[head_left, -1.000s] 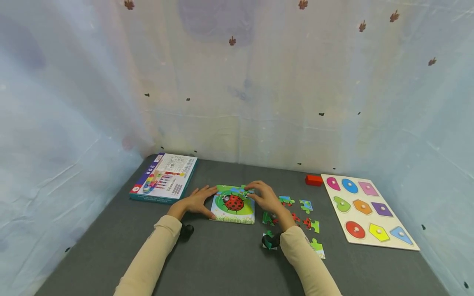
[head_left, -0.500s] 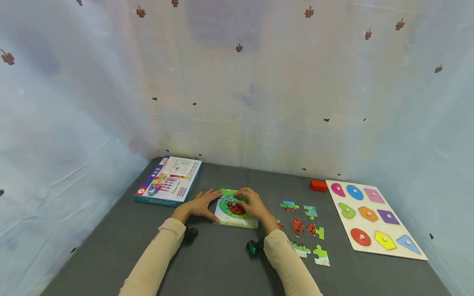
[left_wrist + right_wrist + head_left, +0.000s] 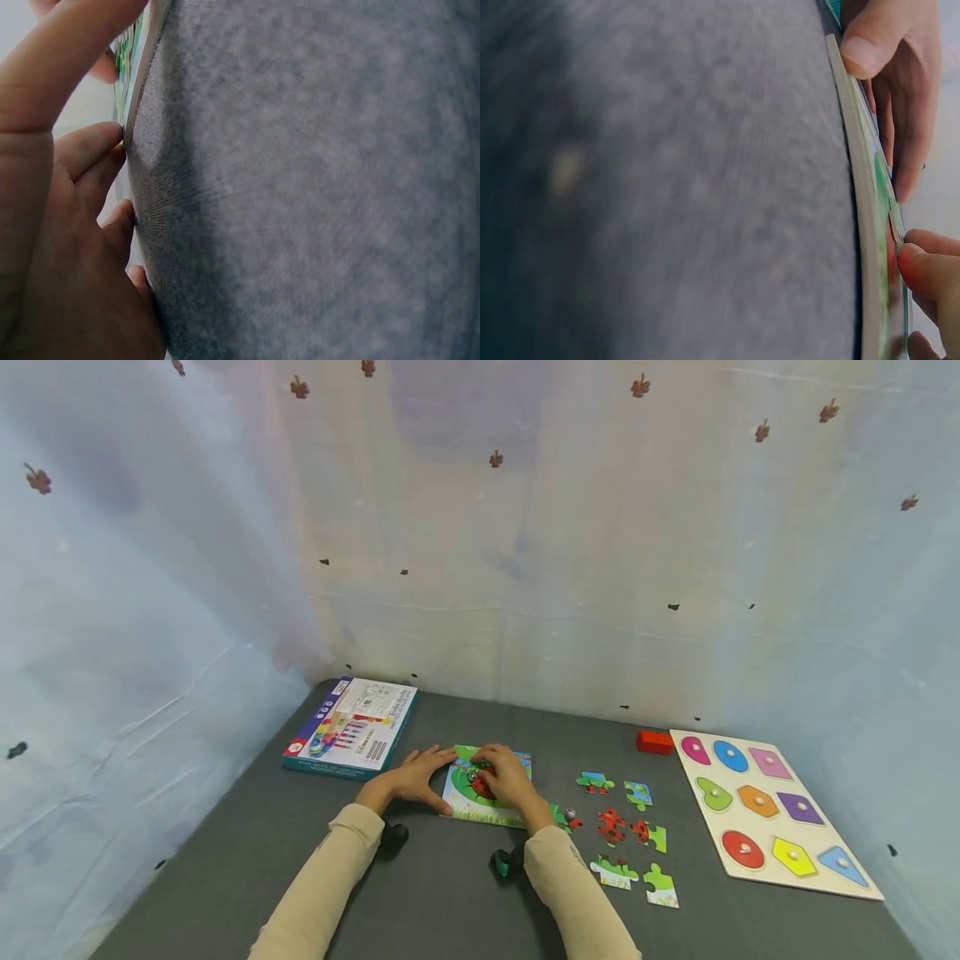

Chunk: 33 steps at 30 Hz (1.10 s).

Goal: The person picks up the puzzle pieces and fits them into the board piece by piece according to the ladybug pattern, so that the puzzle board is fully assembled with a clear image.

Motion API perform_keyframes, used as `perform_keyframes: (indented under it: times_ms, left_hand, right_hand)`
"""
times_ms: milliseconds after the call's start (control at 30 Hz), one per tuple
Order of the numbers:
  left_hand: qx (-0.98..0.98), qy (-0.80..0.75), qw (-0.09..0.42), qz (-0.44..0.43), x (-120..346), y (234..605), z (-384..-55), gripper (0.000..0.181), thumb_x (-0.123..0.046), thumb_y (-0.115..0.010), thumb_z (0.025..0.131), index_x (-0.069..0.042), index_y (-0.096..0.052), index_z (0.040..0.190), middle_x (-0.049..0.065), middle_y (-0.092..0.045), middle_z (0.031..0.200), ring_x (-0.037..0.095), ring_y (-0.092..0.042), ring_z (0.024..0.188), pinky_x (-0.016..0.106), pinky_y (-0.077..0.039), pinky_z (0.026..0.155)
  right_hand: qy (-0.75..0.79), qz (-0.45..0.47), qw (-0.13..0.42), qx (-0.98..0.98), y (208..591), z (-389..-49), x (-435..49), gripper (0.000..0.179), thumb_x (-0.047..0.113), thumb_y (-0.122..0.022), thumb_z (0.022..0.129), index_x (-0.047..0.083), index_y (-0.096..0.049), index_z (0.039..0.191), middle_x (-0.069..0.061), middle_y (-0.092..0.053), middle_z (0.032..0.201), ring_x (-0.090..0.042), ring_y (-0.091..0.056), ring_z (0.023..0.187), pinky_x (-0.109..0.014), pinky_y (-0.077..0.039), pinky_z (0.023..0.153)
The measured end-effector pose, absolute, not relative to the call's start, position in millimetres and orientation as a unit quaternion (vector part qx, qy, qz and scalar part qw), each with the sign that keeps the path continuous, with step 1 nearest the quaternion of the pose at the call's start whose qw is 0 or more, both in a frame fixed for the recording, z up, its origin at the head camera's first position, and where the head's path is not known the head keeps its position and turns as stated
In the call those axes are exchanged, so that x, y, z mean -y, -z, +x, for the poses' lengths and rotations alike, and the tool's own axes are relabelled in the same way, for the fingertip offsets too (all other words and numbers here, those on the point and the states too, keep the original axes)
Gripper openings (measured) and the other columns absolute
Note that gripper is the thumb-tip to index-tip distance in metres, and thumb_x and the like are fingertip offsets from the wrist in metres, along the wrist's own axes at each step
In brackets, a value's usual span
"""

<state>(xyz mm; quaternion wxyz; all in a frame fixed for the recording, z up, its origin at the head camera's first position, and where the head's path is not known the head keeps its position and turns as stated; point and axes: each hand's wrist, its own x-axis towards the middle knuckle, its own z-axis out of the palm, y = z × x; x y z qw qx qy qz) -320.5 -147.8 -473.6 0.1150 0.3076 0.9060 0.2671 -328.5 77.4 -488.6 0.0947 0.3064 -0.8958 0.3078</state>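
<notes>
A square ladybug puzzle board (image 3: 463, 802) lies on the dark grey table between both hands. My left hand (image 3: 411, 781) spans its left side, thumb on the near left corner and fingers along the far left part. In the left wrist view its fingertips meet the pale edge of the board (image 3: 142, 67). Over the upper middle of the picture, my right hand (image 3: 510, 778) pinches a small puzzle piece (image 3: 482, 765), mostly hidden by the fingers. The right wrist view shows its thumb and fingertips (image 3: 911, 259) right at the board's surface.
Several loose puzzle pieces (image 3: 611, 827) lie right of the board, one close to the right wrist. A shape board with knobs (image 3: 757, 802) and a red block (image 3: 655, 742) are farther right. A flat toy box (image 3: 358, 727) stands back left; a pale curtain (image 3: 480, 635) hangs behind.
My right hand has carried the small piece from the board's far right corner leftward over the ladybug and sunk close to it. My left hand keeps its place. The head view has shifted slightly.
</notes>
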Motion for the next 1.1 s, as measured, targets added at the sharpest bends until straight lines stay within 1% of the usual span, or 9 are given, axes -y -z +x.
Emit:
perform_keyframes:
  times_ms: [267, 500, 767, 933, 1100]
  left_hand:
    - [-0.907, -0.262, 0.119, 0.306, 145.7, 475.1, -321.6, 0.102, -0.048, -0.078, 0.069, -0.005, -0.027, 0.147, 0.013, -0.022, 0.153, 0.039, -0.01, 0.14, 0.061, -0.004, 0.108]
    - [-0.911, -0.258, 0.121, 0.298, 146.3, 474.5, -321.4, 0.102, -0.047, -0.078, 0.07, -0.006, -0.027, 0.147, 0.011, -0.021, 0.153, 0.037, -0.009, 0.141, 0.06, -0.004, 0.108]
    - [-0.91, -0.255, 0.118, 0.303, 147.5, 475.2, -322.7, 0.102, -0.049, -0.078, 0.07, -0.006, -0.027, 0.147, 0.012, -0.022, 0.153, 0.037, -0.01, 0.141, 0.06, -0.004, 0.108]
    - [-0.909, -0.254, 0.116, 0.309, 148.0, 476.0, -323.3, 0.102, -0.051, -0.076, 0.07, -0.006, -0.027, 0.147, 0.012, -0.022, 0.153, 0.038, -0.01, 0.14, 0.061, -0.003, 0.108]
    - [-0.907, -0.26, 0.112, 0.313, 147.7, 476.5, -322.1, 0.101, -0.049, -0.077, 0.071, -0.004, -0.028, 0.147, 0.014, -0.022, 0.153, 0.04, -0.01, 0.14, 0.062, -0.003, 0.107]
  right_hand:
    - [-0.285, 0.302, 0.116, 0.902, 488.5, -330.8, -71.9, 0.021, 0.007, -0.067, 0.086, 0.004, -0.069, 0.106, -0.014, -0.061, 0.114, -0.032, -0.054, 0.108, -0.046, -0.043, 0.093]
    - [-0.293, 0.303, 0.124, 0.898, 489.8, -333.5, -69.2, 0.021, 0.008, -0.069, 0.084, 0.004, -0.069, 0.105, -0.015, -0.062, 0.113, -0.033, -0.055, 0.106, -0.049, -0.043, 0.091]
    - [-0.292, 0.304, 0.137, 0.896, 494.2, -336.2, -69.8, 0.021, 0.009, -0.069, 0.084, 0.006, -0.07, 0.105, -0.012, -0.062, 0.114, -0.032, -0.055, 0.107, -0.049, -0.043, 0.091]
    - [-0.295, 0.306, 0.148, 0.893, 496.6, -336.2, -69.6, 0.021, 0.008, -0.069, 0.084, 0.007, -0.07, 0.105, -0.011, -0.062, 0.114, -0.032, -0.054, 0.108, -0.052, -0.042, 0.091]
    - [-0.294, 0.302, 0.151, 0.894, 498.8, -337.5, -68.7, 0.022, 0.009, -0.068, 0.085, 0.008, -0.071, 0.107, -0.01, -0.061, 0.114, -0.032, -0.054, 0.108, -0.053, -0.042, 0.09]
